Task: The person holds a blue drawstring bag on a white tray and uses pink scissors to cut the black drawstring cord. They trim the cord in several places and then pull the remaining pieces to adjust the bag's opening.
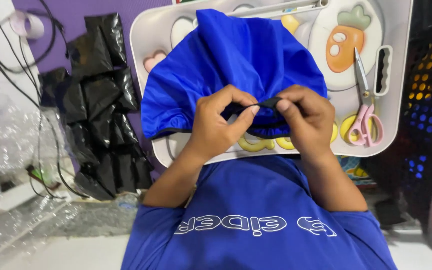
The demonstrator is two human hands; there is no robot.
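A bright blue fabric piece (231, 60) with a black elastic hem lies bunched on a white lap tray (393, 75) in front of me. My left hand (216, 122) pinches the black hem between thumb and fingers near the cloth's lower middle. My right hand (303, 117) grips the same hem just to the right, thumbs almost touching. The hem is pulled up between both hands. My blue shirt fills the bottom of the view.
Pink-handled scissors (363, 117) lie on the tray's right side beside a carrot picture (346, 42). A pile of black plastic bags (98, 105) sits at left on a purple mat. Clear plastic wrap (6, 145) and cables lie far left. A dark perforated basket (428, 100) stands at right.
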